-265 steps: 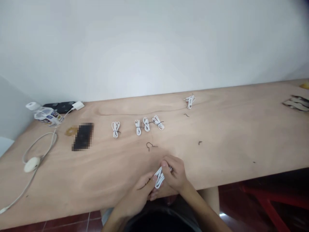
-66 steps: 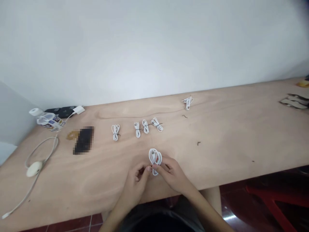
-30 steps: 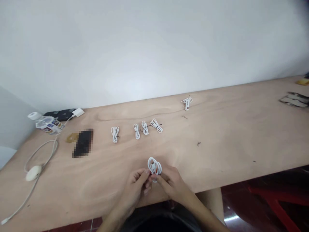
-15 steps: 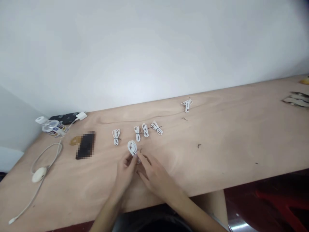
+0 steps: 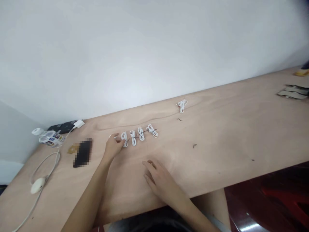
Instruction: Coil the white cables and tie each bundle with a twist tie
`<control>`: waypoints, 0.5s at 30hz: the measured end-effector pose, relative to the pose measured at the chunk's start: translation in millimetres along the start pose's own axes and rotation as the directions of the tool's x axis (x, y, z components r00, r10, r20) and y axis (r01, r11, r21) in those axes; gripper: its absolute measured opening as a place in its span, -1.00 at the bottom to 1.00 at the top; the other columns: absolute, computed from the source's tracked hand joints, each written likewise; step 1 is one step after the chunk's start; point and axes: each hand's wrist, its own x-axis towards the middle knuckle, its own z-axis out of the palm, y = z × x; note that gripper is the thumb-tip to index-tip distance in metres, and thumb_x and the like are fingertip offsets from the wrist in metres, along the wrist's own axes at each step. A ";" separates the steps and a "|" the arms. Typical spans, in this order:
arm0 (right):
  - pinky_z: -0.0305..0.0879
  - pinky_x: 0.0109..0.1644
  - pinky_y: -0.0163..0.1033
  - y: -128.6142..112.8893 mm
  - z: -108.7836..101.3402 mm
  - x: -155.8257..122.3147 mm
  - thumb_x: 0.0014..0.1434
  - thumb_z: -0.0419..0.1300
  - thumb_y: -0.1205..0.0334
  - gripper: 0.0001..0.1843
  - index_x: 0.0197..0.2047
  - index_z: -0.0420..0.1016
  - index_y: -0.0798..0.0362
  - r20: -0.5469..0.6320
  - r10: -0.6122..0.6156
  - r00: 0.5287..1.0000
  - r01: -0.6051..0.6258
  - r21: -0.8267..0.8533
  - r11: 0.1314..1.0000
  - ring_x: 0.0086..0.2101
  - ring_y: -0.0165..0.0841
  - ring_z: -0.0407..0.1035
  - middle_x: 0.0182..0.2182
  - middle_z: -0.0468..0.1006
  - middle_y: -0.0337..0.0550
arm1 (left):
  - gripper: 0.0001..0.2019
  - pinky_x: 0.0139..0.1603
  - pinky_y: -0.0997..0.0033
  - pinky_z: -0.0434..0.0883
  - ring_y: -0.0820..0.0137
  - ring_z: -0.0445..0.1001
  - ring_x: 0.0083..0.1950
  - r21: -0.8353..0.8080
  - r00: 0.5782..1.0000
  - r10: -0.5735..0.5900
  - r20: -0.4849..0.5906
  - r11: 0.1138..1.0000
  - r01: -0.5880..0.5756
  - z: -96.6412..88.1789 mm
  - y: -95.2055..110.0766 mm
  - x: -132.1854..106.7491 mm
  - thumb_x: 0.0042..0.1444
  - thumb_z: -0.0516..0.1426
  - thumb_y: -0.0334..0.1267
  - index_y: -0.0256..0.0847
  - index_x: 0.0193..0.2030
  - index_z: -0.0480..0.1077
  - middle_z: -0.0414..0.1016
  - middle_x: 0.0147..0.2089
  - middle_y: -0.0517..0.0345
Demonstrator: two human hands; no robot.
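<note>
On the left, my left hand [image 5: 113, 146] lies over the row of white cable bundles, thumb and fingers apart. Its thumb is at the edge of one coiled white cable [image 5: 124, 139]. Under its fingers a bit of another white cable [image 5: 111, 137] shows, mostly hidden. To the right lie more tied cable bundles, one upright in view [image 5: 133, 138], one beside it [image 5: 141, 134] and one tilted [image 5: 152, 130]. Thin dark ties wrap them. My right hand [image 5: 156, 177] rests near the table's front, fingers loosely stretched, holding nothing.
Another white cable bundle [image 5: 182, 105] lies near the wall. Dark tie pieces [image 5: 194, 146] are scattered on the wooden table [image 5: 217, 129]. At left are a plastic bottle [image 5: 50, 138], black boxes [image 5: 66, 127], a blurred dark object [image 5: 83, 154] and a long white cord [image 5: 36, 199].
The hands have parted. The white cable bundle they held together is no longer between them. My left hand has moved up and left to the row; my right hand has opened slightly.
</note>
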 end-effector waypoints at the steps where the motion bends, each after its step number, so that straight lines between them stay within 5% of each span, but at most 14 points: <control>1: 0.44 0.25 0.15 2.0 -1.0 -0.9 0.36 0.16 0.39 -0.45 0.38 0.36 -0.04 -0.004 0.009 1.000 -0.009 0.015 1.000 0.16 -0.02 0.40 0.18 0.49 0.09 | -0.42 0.15 0.02 0.46 0.02 0.61 0.02 0.055 0.999 0.036 -0.029 0.998 -0.035 1.0 2.2 -1.6 0.05 0.33 -0.15 -0.30 0.22 0.47 0.68 -0.11 -0.08; 4: 0.42 0.27 0.14 7.2 -1.9 -3.2 0.36 0.15 0.40 -0.46 0.37 0.36 -0.04 0.001 0.026 1.000 -0.026 0.050 0.998 0.18 -0.03 0.38 0.18 0.47 0.08 | -0.57 0.34 -0.02 0.30 -0.03 0.47 0.24 0.148 0.985 0.156 -0.070 0.978 -0.144 9.8 13.8 -8.5 0.18 0.22 -0.17 -0.23 0.18 0.50 0.62 0.09 -0.15; 8: 0.41 0.27 0.13 9.8 -3.3 -4.2 0.35 0.17 0.42 -0.49 0.33 0.39 -0.01 0.034 0.039 0.999 -0.041 0.065 0.997 0.15 -0.04 0.38 0.14 0.47 0.06 | -0.70 0.27 -0.02 0.34 -0.09 0.47 0.17 0.197 0.970 0.245 0.010 0.950 -0.242 32.2 31.9 -12.8 0.25 0.17 -0.13 -0.16 0.05 0.55 0.66 -0.15 -0.06; 15: 0.41 0.26 0.07 11.3 -3.1 -4.4 0.32 0.19 0.45 -0.53 0.26 0.43 -0.01 0.011 0.002 1.000 -0.003 0.073 0.997 0.11 -0.09 0.38 0.09 0.48 0.01 | -0.44 0.19 -0.02 0.38 -0.08 0.55 0.07 0.162 0.976 0.215 0.033 0.963 -0.218 46.5 31.4 -4.2 0.18 0.23 -0.20 -0.30 0.32 0.40 0.66 -0.12 -0.12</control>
